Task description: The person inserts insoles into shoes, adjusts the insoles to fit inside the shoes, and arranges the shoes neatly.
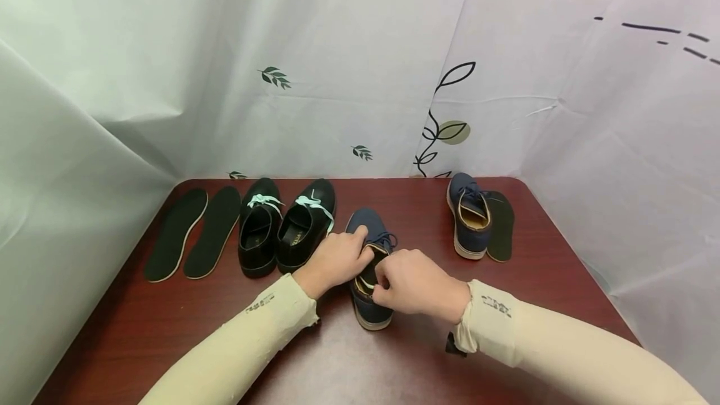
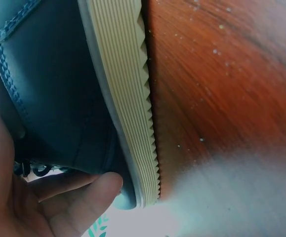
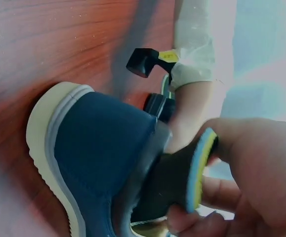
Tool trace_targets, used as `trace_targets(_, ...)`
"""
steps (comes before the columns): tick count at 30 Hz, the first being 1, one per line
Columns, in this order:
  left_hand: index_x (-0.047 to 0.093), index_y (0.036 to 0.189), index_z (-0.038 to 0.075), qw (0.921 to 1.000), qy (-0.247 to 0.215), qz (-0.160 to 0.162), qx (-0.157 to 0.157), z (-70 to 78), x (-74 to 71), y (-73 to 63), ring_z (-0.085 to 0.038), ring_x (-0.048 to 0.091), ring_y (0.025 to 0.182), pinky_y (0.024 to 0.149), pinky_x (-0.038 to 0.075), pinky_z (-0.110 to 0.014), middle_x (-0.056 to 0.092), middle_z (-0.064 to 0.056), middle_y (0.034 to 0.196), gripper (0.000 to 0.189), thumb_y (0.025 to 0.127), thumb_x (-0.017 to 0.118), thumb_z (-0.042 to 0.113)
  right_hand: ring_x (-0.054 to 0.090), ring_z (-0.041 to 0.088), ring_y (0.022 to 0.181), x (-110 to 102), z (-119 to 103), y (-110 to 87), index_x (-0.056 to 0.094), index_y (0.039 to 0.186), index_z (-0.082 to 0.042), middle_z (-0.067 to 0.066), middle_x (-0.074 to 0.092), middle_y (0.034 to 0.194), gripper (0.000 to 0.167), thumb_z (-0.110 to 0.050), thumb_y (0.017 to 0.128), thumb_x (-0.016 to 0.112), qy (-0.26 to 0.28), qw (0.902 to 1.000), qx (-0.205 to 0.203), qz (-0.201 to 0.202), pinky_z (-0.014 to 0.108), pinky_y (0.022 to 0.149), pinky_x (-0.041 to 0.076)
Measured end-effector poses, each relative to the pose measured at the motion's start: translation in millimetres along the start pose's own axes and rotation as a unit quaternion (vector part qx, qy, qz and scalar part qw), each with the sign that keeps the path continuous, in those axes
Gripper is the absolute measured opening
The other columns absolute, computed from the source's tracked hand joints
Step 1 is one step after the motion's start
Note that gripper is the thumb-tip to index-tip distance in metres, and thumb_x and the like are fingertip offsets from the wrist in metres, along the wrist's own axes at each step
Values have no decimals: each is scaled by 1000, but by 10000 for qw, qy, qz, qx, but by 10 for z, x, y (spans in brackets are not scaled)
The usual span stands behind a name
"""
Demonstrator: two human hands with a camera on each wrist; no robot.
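A navy lace-up shoe (image 1: 374,316) with a cream sole stands at the middle of the table, toe pointing away. My left hand (image 1: 336,260) grips its front part by the laces; in the left wrist view the fingers (image 2: 91,200) lie against the shoe's side near the toe. My right hand (image 1: 419,283) pinches the heel end of a dark insole (image 3: 167,182), whose cut edge shows blue and yellow. The insole's heel end sticks up out of the shoe's opening, and its front end is hidden inside the shoe.
A second navy shoe (image 1: 472,239) stands at the back right with a dark insole (image 1: 500,230) beside it. Two black shoes (image 1: 259,261) with mint laces stand left of my left hand. Two more dark insoles (image 1: 177,233) lie farther left. White sheeting (image 1: 337,67) encloses the table (image 1: 394,195).
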State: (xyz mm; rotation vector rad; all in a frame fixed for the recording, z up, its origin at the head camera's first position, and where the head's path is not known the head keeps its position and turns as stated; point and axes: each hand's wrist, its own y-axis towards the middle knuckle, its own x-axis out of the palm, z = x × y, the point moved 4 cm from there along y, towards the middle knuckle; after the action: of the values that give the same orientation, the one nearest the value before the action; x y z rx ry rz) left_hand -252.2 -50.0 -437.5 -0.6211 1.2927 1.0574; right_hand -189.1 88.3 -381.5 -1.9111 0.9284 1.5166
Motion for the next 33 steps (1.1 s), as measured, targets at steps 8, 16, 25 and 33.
trace_targets(8,44,88,14,10000,26,33,29,3,18,-5,-24,57,54,52,45,-37,52,0,60,22,99,49,33,34,5,43,77,-14,88,45,51,-23,-14,30,48,36,-17,82,62,-72,9990,-87,431,21,42,31)
trace_targets(16,46,89,14,9999,67,113,106,1,15,-7,-25,60,56,53,47,-39,55,-1,61,21,100,48,31,37,6,49,160,14,183,45,54,-23,-10,39,56,35,-17,83,64,-510,9936,-206,989,22,45,33)
trace_targets(25,46,90,14,9998,3,138,132,5,-20,-12,-25,59,55,54,47,-39,54,1,60,21,101,49,31,49,13,52,262,-34,265,52,62,-18,-5,46,57,26,-20,84,66,-1095,9870,-394,1111,30,48,46)
trace_targets(33,45,89,14,9999,32,80,125,0,-5,-18,-26,60,56,55,48,-40,56,0,62,21,100,49,32,44,14,43,289,-40,226,51,60,-19,-6,42,53,37,-32,92,64,-1315,9861,-251,984,31,39,40)
